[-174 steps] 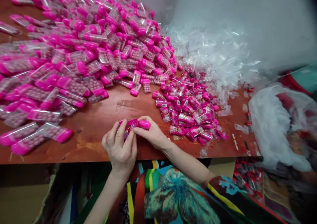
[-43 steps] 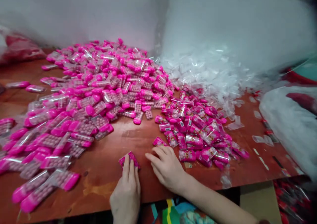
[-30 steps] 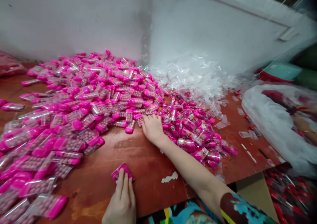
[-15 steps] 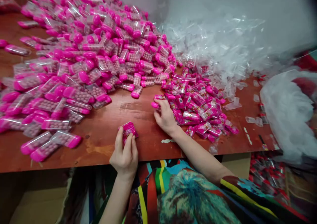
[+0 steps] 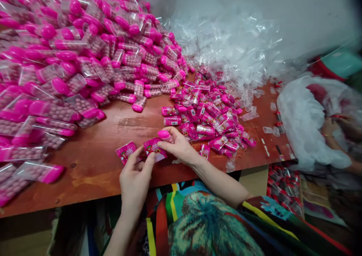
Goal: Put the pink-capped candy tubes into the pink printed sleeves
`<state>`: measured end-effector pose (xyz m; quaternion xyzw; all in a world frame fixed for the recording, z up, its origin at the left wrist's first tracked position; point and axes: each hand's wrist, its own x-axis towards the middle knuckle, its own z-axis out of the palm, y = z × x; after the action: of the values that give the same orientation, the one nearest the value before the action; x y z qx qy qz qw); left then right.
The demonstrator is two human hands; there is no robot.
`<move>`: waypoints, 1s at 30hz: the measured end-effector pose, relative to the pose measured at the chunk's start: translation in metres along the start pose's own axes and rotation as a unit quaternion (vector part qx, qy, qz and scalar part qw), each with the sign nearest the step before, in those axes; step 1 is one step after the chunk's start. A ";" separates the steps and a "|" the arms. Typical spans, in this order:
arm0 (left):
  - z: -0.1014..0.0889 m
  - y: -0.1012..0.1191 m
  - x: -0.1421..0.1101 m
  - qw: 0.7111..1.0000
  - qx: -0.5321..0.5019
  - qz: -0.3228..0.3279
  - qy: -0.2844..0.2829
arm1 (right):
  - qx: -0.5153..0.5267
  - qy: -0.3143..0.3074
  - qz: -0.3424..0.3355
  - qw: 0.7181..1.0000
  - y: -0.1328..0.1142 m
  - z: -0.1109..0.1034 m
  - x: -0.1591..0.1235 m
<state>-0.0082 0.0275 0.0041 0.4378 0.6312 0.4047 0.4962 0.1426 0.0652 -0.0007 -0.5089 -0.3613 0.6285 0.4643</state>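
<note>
My right hand (image 5: 178,147) grips a small pink-capped candy container (image 5: 164,134) near the table's front edge. My left hand (image 5: 136,176) pinches a pink printed label (image 5: 153,147) against that container. A second pink label (image 5: 125,151) lies flat on the brown table (image 5: 93,165) just left of my left fingers. Right of my hands sits a heap of labelled small containers (image 5: 209,116).
A big pile of clear pink-capped candy containers (image 5: 70,52) fills the left and back of the table. Clear plastic sleeves (image 5: 234,48) are heaped at the back right. A white plastic bag (image 5: 308,124) and another person's hand (image 5: 330,129) are at the right.
My right hand has come back from the heap of containers with one in its grip. My left hand has lifted one label off the stack and brought it to the container.
</note>
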 end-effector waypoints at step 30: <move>0.012 0.012 0.005 0.929 -0.272 -0.222 -0.119 | 0.083 0.011 0.052 0.995 0.016 -0.017 -0.017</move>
<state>0.0047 0.0372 0.0120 0.1803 0.5140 0.3853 0.7449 0.1568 0.0439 -0.0142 -0.4932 -0.2760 0.6742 0.4755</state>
